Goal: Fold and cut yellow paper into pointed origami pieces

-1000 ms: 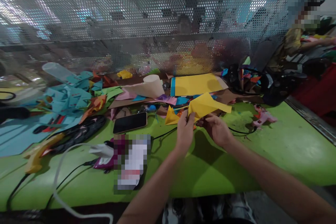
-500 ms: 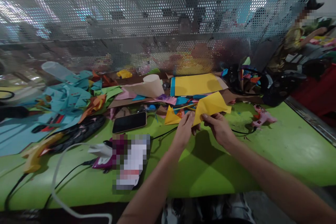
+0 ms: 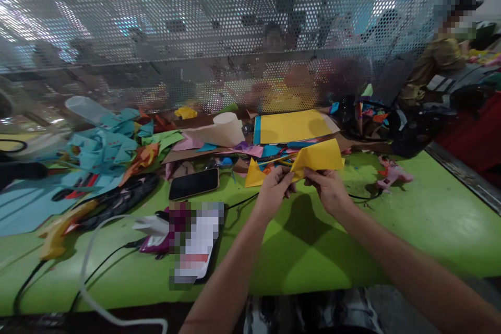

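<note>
While both hands work at frame centre, notes:
left hand [image 3: 274,188]: pinching the lower left edge of the yellow paper [image 3: 319,156], fingers pressed together
right hand [image 3: 329,188]: pinching the paper's lower edge just beside the left
yellow paper: centre frame, held above the green table [image 3: 430,219], partly folded
nearby: phone [image 3: 193,183] left of centre; yellow sheet [image 3: 293,125] flat behind; pink glue gun [image 3: 391,173] at right
doing it well: judged a fold; line up edges first, keep pinches close, press crease evenly, avoid skew.

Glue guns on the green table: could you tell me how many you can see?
2: a yellow glue gun at the table's left front, and a pink glue gun at right. Paper scraps may hide others.
</note>
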Tool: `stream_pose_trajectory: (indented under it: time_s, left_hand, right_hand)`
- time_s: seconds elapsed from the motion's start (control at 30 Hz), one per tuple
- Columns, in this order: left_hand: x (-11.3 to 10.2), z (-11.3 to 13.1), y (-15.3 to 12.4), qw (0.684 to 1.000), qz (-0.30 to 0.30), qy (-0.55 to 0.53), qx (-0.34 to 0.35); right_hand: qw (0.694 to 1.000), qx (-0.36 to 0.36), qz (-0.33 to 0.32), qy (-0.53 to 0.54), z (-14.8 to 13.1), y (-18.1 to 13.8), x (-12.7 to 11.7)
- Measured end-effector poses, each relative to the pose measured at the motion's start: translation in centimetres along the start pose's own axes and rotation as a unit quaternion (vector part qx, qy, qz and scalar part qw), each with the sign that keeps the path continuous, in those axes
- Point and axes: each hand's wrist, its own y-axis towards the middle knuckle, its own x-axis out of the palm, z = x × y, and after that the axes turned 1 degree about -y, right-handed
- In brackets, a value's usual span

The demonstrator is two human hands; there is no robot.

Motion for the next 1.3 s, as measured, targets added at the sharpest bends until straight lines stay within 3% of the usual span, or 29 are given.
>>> stream_pose_trajectory:
  time_s: [0.47, 0.67, 0.9, 0.97, 1.03, 1.1, 1.17, 1.23, 1.3]
  left_hand:
    - [0.0, 0.1, -0.4, 1.0, 0.003, 0.023, 0.006]
    - [0.3, 0.3, -0.6, 0.994, 0.026, 0.078, 0.078]
    - [-0.1, 0.3, -0.4, 0.987, 0.049, 0.124, 0.086]
    - [-0.6, 0.2, -0.3, 0.98, 0.059, 0.166, 0.091]
    - [-1.0, 0.2, -0.3, 0.964, 0.064, 0.236, 0.105]
    - [-1.3, 0.3, -0.4, 0.936, 0.057, 0.323, 0.124]
    - [-1.3, 0.5, -0.5, 0.905, 0.032, 0.401, 0.137]
    - [-1.2, 0.6, -0.7, 0.88, -0.003, 0.453, 0.145]
    - [-1.0, 0.8, -0.8, 0.861, -0.039, 0.484, 0.155]
  right_hand:
    - [1.0, 0.002, -0.004, 0.022, 0.1, -0.2, -0.2]
    - [1.0, 0.001, -0.014, 0.018, 0.2, -0.6, 0.1]
    - [0.999, 0.015, -0.027, -0.035, 0.4, -0.6, 0.1]
    - [0.998, -0.009, -0.011, -0.069, -0.5, 0.2, -0.7]
    - [0.989, -0.083, 0.012, -0.12, -1.9, 1.1, -1.7]
    - [0.954, -0.197, 0.028, -0.223, -3.6, 1.6, -2.6]
    - [0.884, -0.303, -0.001, -0.357, -5.0, 1.6, -3.0]
    - [0.81, -0.357, -0.074, -0.46, -5.7, 1.2, -2.8]
    - [0.765, -0.362, -0.137, -0.515, -5.6, 0.7, -2.4]
